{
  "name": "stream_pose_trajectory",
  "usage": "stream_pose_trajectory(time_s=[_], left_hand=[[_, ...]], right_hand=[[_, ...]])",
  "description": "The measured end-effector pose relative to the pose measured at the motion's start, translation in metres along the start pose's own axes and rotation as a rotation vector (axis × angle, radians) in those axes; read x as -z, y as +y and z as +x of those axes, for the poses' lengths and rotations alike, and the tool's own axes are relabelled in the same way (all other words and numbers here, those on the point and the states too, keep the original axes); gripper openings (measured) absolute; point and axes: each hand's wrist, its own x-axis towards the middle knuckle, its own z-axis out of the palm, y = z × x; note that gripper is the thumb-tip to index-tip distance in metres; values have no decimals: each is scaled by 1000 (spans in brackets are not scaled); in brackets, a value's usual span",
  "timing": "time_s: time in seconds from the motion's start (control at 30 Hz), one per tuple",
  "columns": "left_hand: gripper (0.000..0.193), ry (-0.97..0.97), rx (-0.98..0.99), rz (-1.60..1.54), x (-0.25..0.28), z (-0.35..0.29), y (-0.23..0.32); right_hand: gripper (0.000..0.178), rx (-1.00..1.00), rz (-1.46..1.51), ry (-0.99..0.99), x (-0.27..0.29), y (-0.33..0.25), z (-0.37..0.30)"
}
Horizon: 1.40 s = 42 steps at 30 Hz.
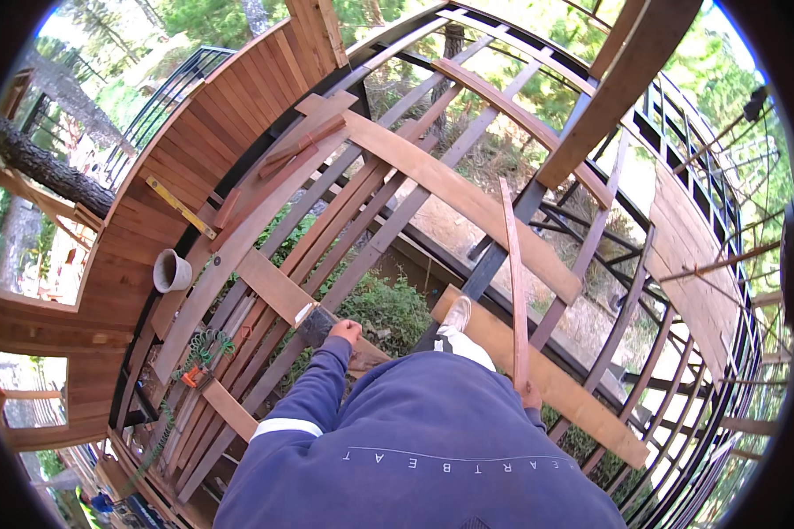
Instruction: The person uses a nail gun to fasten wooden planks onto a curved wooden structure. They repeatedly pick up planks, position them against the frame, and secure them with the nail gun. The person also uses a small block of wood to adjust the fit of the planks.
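Note:
My right hand is closed around the lower end of a long, narrow reddish wooden strip, which points away from me across the open floor frame. My left hand is closed at the edge of a dark, block-like object with a pale end. What kind of thing that is, I cannot make out. Beside it lies a short wide board across the beams. My white shoe stands by a wide plank in front of me.
Gaps between the beams drop to plants and soil. Another wide plank crosses ahead. To the left stand a pale bucket, a yellow level and a coiled green hose. A thick post slants at upper right.

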Motion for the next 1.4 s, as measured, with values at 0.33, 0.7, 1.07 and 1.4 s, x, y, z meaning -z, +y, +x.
stream_pose_trajectory(time_s=[0.33, 0.7, 1.07, 1.4], left_hand=[[21, 108, 262, -190, -24, 42, 54], [21, 36, 438, -130, 43, 167, 76], [23, 337, -139, -106, 295, 477, 385], [26, 44, -595, -745, 362, 524, 777]], right_hand=[[74, 181, -171, -5, 79, -152, 186], [79, 472, 83, 65, 53, -414, 331], [44, 736, 212, 221, 56, -725, 388], [46, 922, 191, 186, 59, -867, 463]])
